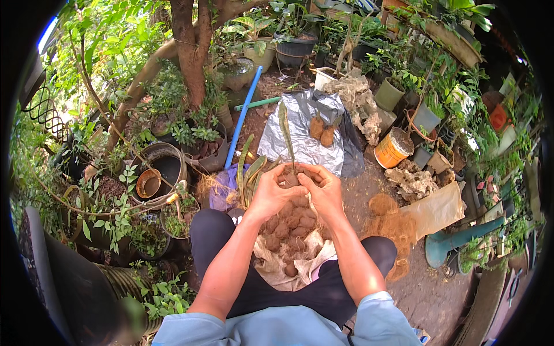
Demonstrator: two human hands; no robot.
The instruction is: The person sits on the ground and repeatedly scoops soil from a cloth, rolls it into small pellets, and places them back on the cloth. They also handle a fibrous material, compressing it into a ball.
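My left hand (276, 190) and my right hand (321, 186) together hold a brown ball of soil or fibre (291, 177) at the base of an upright, long green leaf (284, 129), perhaps snake plant. Below them, between my knees, several brown clumps (298, 222) lie on a beige sack cloth (298, 277). More thick leaves (251, 173) with pale edges rest left of my hands, beside a purple plastic bag (224, 186). Ahead, two wrapped brown root balls (321, 132) with short leaf pieces lie on a silver plastic sheet (277, 138).
A blue pipe (245, 116) crosses a green one (259, 103) ahead on the left. Brown fibre mats (389, 229) lie at right near a beige sheet (437, 209). An orange paint bucket (391, 149), rough stones (411, 181) and potted plants (296, 47) surround the ground.
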